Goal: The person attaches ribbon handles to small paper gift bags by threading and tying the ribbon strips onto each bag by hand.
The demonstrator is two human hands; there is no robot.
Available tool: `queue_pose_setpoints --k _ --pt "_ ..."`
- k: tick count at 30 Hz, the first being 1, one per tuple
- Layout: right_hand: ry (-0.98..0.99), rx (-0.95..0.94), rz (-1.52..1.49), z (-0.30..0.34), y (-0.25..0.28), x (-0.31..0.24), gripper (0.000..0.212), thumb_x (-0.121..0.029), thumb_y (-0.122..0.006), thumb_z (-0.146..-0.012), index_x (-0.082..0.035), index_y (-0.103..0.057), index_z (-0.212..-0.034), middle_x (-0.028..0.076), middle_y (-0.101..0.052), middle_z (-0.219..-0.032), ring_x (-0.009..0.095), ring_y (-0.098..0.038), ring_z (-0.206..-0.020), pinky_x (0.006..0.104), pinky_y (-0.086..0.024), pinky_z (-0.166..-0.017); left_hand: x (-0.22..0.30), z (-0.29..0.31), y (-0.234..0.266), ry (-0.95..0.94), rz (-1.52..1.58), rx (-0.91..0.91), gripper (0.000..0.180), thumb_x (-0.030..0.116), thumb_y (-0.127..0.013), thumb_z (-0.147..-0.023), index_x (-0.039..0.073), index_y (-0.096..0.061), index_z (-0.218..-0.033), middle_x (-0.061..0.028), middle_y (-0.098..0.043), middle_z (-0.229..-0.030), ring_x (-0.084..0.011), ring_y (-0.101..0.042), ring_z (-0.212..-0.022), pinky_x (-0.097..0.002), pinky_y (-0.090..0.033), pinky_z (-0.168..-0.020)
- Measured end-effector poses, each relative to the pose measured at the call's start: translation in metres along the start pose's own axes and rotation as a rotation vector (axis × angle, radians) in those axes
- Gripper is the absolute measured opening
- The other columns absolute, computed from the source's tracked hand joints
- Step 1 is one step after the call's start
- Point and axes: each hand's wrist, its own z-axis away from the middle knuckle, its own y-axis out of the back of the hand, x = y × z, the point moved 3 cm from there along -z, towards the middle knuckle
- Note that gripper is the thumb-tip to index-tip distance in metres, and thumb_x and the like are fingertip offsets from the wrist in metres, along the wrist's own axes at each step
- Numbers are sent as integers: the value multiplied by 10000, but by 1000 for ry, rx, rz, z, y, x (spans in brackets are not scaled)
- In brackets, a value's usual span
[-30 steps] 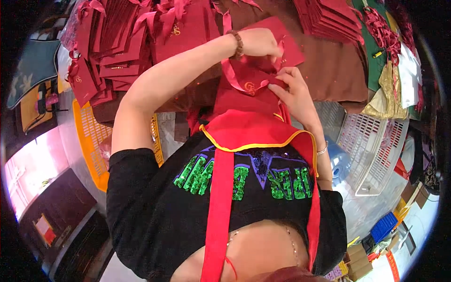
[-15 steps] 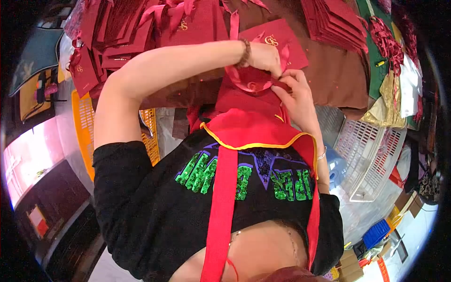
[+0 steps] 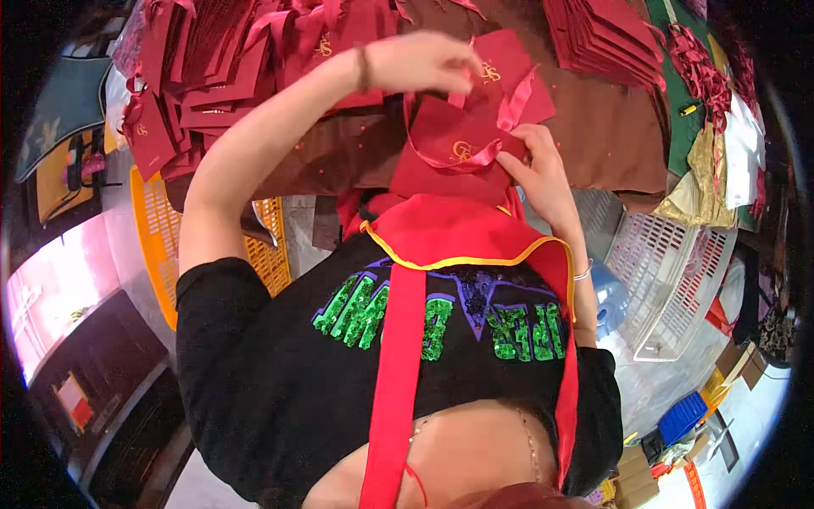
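Observation:
A dark red bag with a gold emblem lies flat in front of me, a satiny red ribbon looping across its face. My right hand is closed at the bag's right edge, thumb and fingers pinching the ribbon there. Above the bag is my left hand, its fingers curled and smeared by motion. A piece of ribbon shows just under those fingertips; whether they grip it I cannot make out. Behind, a second red bag lies partly covered, with a ribbon over it.
Stacks of red bags stand at the far left and far right of the brown-covered work surface. Below are an orange crate and a white crate. Bunched ribbons hang on the right.
My left hand has lifted away from my right hand, up and to the left, uncovering the bag's emblem. The right hand has stayed at the bag's right edge.

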Motion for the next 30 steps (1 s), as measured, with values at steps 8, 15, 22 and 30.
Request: queue_pose_setpoints --k 8,15,22,30 --pt "52 237 23 -25 10 -10 206 -2 -562 -790 -14 -563 -996 101 -544 -904 204 -556 -828 285 -452 -733 25 74 -85 -88 -485 200 289 235 -669 -710 118 -565 -953 -36 -532 -967 -235 -446 -1035 -404 -318 -851" --pt "130 -69 -18 -55 -37 -9 184 -80 -528 -853 17 -579 -1001 131 -601 -900 248 -588 -867 288 -449 -769 30 87 -72 -166 -486 296 139 218 -623 -778 127 -547 -850 5 -558 -748 -171 -523 -798 -355 -334 -785" --pt "-294 -362 -375 -53 -33 9 249 -132 -527 -882 49 -577 -1046 -4 -586 -884 64 -516 -825 211 -418 -732 10 138 -26 51 -342 298 94 205 -616 -808 118 -595 -835 -26 -570 -704 -212 -560 -748 -345 -362 -749" --pt "-354 -499 -409 -55 -22 0 302 -160 -553 -870 36 -569 -1100 -5 -582 -923 57 -505 -852 203 -410 -760 -22 172 -24 394 634 452 103 79 -599 -838 7 -595 -911 -14 -613 -835 -85 -557 -755 -221 -431 -671"
